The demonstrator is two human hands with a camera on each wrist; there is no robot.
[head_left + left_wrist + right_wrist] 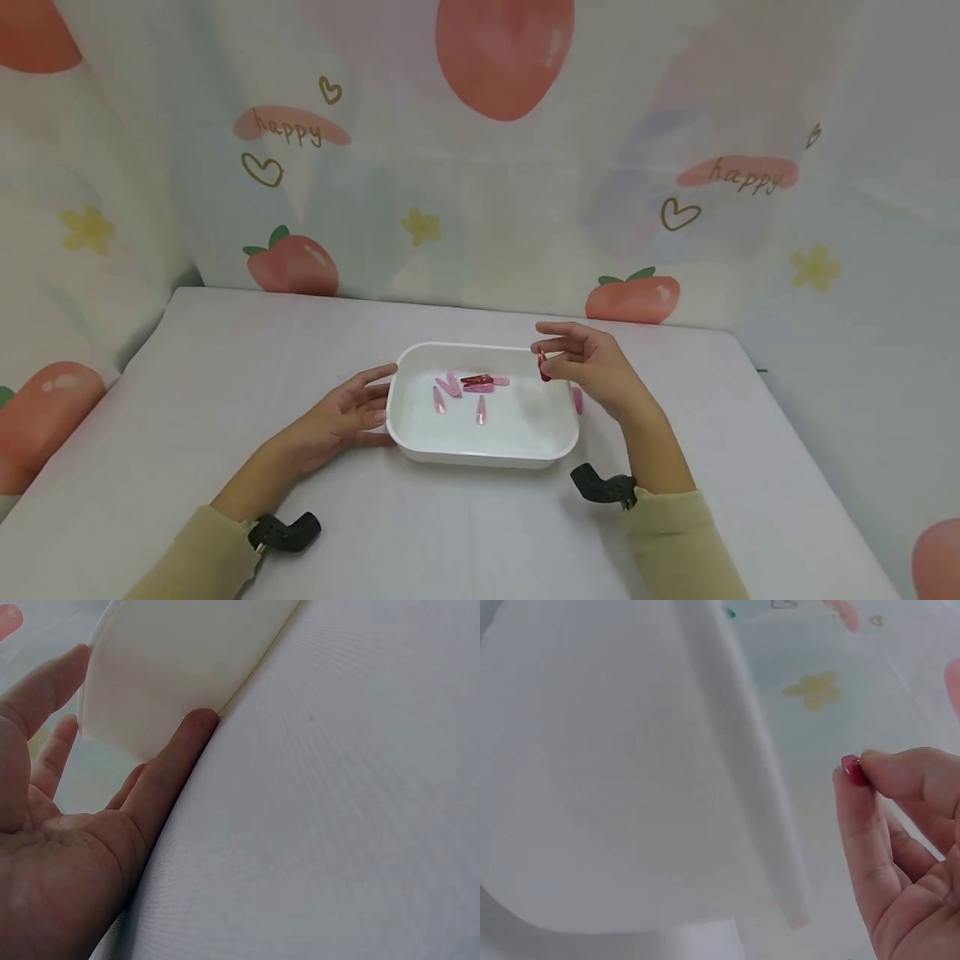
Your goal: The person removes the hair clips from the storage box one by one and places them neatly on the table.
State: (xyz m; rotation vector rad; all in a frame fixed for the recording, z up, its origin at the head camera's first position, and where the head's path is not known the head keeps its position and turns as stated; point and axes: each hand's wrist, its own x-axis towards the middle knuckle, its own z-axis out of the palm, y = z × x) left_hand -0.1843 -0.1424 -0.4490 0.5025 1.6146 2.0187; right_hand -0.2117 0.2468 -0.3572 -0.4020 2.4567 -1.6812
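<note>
Red clip pinched at the tray's two o'clock corner

Head view: the right hand (596, 367) is pinching a red hair clip (543, 367) by the white tray's (517, 437) two o'clock corner. The left hand (333, 425) is touching the tray's end at nine o'clock, its fingers spreading loosely. Inside, pink clips (481, 409) and dark red ones (477, 380) are lying mostly between nine and twelve o'clock. Another pink clip (577, 399) is lying just outside at three o'clock, partly hidden by the rim.

Left wrist view: the tray wall is filling eleven o'clock; the extended fingers are meeting it at rim and base, apparently steadying rather than gripping.

Right wrist view: the clip is showing at three o'clock between the fingertips, apart from the tray wall.

The step in hand is seemingly moving one clip across the rim; which way is remaining unclear. The next move is probably calling for a firm pinch, rim clearance, then a gentle release.
</note>
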